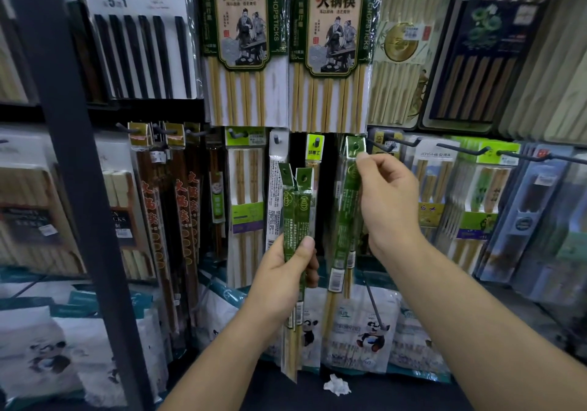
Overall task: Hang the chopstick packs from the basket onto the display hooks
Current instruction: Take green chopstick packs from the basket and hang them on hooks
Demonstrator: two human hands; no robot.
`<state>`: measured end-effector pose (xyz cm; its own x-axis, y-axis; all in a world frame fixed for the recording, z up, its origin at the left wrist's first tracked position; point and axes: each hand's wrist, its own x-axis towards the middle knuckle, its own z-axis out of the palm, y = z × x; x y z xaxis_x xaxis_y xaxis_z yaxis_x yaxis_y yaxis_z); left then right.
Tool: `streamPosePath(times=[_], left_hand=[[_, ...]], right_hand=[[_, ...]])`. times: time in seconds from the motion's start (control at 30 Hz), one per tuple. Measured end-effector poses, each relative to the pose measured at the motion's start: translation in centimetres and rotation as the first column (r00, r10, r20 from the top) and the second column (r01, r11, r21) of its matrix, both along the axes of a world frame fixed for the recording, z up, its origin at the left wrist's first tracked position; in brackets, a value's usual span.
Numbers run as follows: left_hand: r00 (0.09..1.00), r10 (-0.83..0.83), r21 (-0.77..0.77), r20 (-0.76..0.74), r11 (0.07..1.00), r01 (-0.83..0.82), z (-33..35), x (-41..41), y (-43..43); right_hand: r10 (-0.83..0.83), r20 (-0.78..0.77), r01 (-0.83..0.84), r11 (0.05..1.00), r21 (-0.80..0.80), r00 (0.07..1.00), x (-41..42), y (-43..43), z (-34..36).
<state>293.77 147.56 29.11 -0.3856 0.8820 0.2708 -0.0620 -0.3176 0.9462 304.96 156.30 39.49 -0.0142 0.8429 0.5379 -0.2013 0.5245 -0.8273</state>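
Nearest the viewer, the left hand (287, 271) is closed around the middle of two green chopstick packs (297, 220), standing upright with their punched tabs at the top, waiting below the hooks. Just beyond and to the right, the right hand (386, 194) pinches the upper part of another green pack (344, 220), long axis near vertical and leaning slightly, its hole (355, 147) raised level with the display hooks. An empty hook (382, 145) sticks out just to the right of that hole, so the right hand is clearly the nearer one. Each pack is a slim clear sleeve with green print over pale bamboo sticks. No basket is in view.
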Motion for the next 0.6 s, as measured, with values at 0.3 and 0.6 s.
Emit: streamPosePath(times=[0.3, 0.6], left_hand=[[1.0, -0.025, -0.029, 0.018, 0.999, 0.026, -0.1, -0.1, 0.1], [1.0, -0.026, -0.037, 0.006, 0.999, 0.026, 0.0, 0.0, 0.0]], right_hand=[[-0.054, 0.012, 0.055, 0.998, -0.009, 0.998, 0.0, 1.1, 0.2], [-0.08, 0.005, 0.08, 0.997, -0.013, 0.997, -0.3, 2.2, 0.3]])
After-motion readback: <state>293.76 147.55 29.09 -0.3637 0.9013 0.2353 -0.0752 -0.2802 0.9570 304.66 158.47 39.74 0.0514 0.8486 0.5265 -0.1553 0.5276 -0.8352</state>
